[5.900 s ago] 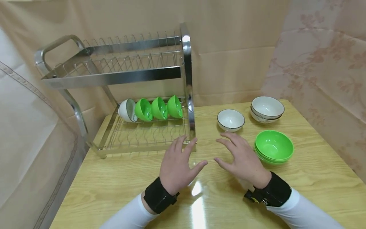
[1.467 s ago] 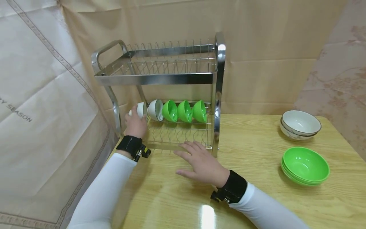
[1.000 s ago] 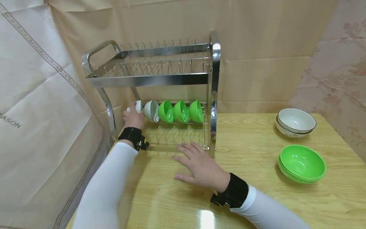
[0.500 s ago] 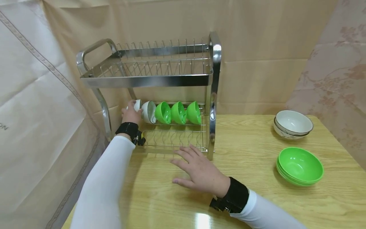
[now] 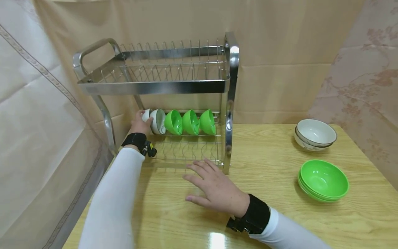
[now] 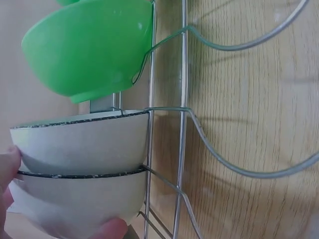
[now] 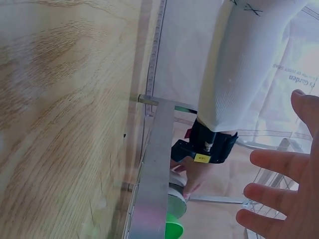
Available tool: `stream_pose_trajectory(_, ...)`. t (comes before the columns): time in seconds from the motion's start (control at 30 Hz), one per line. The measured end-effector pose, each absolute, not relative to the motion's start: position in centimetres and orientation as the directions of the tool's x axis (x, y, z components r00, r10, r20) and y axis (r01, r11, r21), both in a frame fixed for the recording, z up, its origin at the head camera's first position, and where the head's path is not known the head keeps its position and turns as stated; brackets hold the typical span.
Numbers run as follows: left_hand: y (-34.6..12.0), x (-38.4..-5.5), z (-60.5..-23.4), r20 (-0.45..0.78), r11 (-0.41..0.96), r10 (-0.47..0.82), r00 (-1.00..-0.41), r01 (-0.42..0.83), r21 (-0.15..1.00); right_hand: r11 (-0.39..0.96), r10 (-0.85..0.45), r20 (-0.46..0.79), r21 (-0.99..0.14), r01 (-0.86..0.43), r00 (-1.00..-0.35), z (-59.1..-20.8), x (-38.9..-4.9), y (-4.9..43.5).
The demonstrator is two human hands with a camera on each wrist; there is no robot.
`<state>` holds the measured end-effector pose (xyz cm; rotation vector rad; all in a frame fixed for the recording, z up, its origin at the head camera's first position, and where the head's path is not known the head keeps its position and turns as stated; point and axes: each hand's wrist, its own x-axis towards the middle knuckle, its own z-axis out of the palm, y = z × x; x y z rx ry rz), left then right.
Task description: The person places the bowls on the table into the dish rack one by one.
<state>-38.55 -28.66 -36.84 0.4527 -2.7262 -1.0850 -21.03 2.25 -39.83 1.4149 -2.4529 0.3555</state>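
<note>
In the head view my left hand (image 5: 141, 123) holds a white bowl (image 5: 146, 115) at the left end of the dish rack's lower tier. The left wrist view shows this bowl (image 6: 82, 204) on edge in the wire slots, with fingertips at its rim and underside. A second white bowl (image 6: 84, 144) with a dark rim stands close against it. Several green bowls (image 5: 190, 122) stand tilted in a row to their right. My right hand (image 5: 217, 190) hovers over the table in front of the rack, fingers spread, holding nothing.
The metal dish rack (image 5: 152, 87) has a bare upper tier. On the right of the wooden table (image 5: 261, 155) sit stacked white bowls (image 5: 315, 133) and stacked green bowls (image 5: 324, 180). A cloth wall (image 5: 280, 52) stands close behind.
The single white bowl from the table is now in the rack in my left hand. Lately it has come closer to the second white bowl. My right hand has stayed almost still.
</note>
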Motion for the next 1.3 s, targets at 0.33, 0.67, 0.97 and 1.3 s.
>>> stream_pose_trajectory(0.33,-31.0,-40.2,-37.5,0.040,0.700,-0.195,-0.980,-0.110,0.705,0.479,-0.800,0.370,-0.080,-0.874,-0.472,-39.5,-20.7,2.2)
stream_pose_trajectory(0.67,-30.8,-39.5,-36.9,0.065,0.697,-0.177,-0.982,-0.079,0.713,0.475,-0.799,0.377,-0.080,-0.876,-0.468,-39.3,-20.5,2.3)
stream_pose_trajectory(0.97,-30.7,-39.2,-37.2,0.020,0.730,-0.218,-0.976,-0.150,0.667,0.477,-0.799,0.381,-0.071,-0.876,-0.466,-39.5,-20.4,2.4)
stream_pose_trajectory(1.3,-26.0,-31.4,-35.8,0.304,0.796,-0.072,-0.950,0.129,0.592,0.485,-0.774,0.394,-0.136,-0.864,-0.496,-39.5,-19.9,4.4)
